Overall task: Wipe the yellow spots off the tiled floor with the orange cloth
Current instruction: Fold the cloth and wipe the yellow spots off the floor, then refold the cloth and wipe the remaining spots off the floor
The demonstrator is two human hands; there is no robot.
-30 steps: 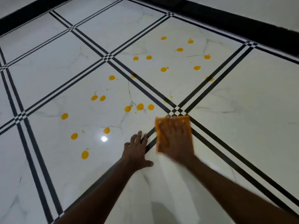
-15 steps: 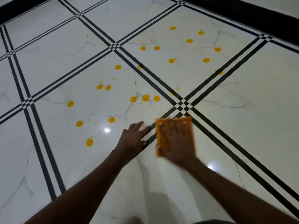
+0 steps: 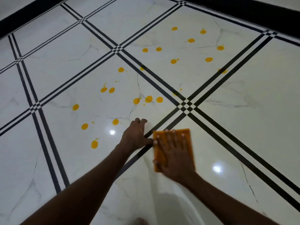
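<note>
Orange cloth [image 3: 173,149] lies flat on the tiled floor [image 3: 243,127] under the right hand [image 3: 176,153], whose spread fingers press it down; nothing is clenched. The left hand [image 3: 136,135] braces on the tile just beside it, fingers relaxed and holding nothing. All the yellow spots [image 3: 148,99] sit beyond the cloth, untouched. A wet spot could smear into streaks if the cloth drags through several at once, and the glossy tile could let the bracing palm slip.

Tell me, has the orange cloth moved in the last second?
Yes. The orange cloth under the right hand has slid toward the person, away from the black line crossing it nearly touched.
</note>
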